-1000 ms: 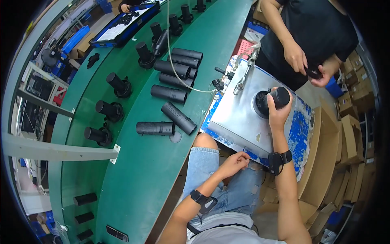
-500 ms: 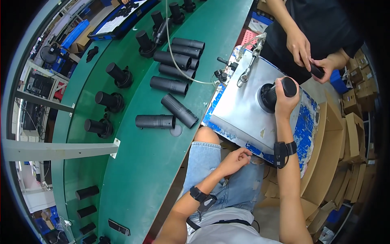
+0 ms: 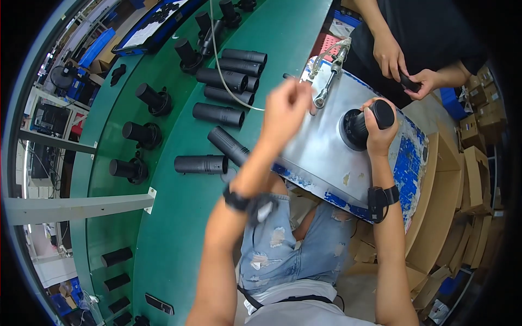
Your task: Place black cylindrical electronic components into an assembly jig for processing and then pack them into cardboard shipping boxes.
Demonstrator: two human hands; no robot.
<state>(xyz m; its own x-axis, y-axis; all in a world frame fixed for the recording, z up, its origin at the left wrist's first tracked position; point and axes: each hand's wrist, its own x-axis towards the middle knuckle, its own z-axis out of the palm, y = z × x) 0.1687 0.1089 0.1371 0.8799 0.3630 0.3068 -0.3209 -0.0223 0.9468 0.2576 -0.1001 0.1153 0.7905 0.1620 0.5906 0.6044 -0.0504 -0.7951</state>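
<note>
My right hand (image 3: 379,127) is wrapped round a black cylindrical housing (image 3: 354,129), whose round end faces up beside my thumb. Its wider base rests on a metal box (image 3: 321,149). At the left side of that box, my left hand (image 3: 288,111) is raised over a small air valve, mostly hidden behind it. Its fingers are curled and smeared by motion, so I cannot tell whether they grip the valve. Close by, a metal air fitting (image 3: 329,84) with a clear hose lies on the box top.
Several black ribbed tubes (image 3: 217,114) lie on the green bench (image 3: 179,228) to the left. Black cylinders on round bases (image 3: 152,98) stand in a row beyond them. Across the box, a co-worker's hands (image 3: 408,76) hold a small black part. Cardboard boxes (image 3: 443,190) are at the right.
My left hand has moved from my lap up and forward to the valve at the box's left side. My right hand stays on the housing. The view has shifted slightly.
</note>
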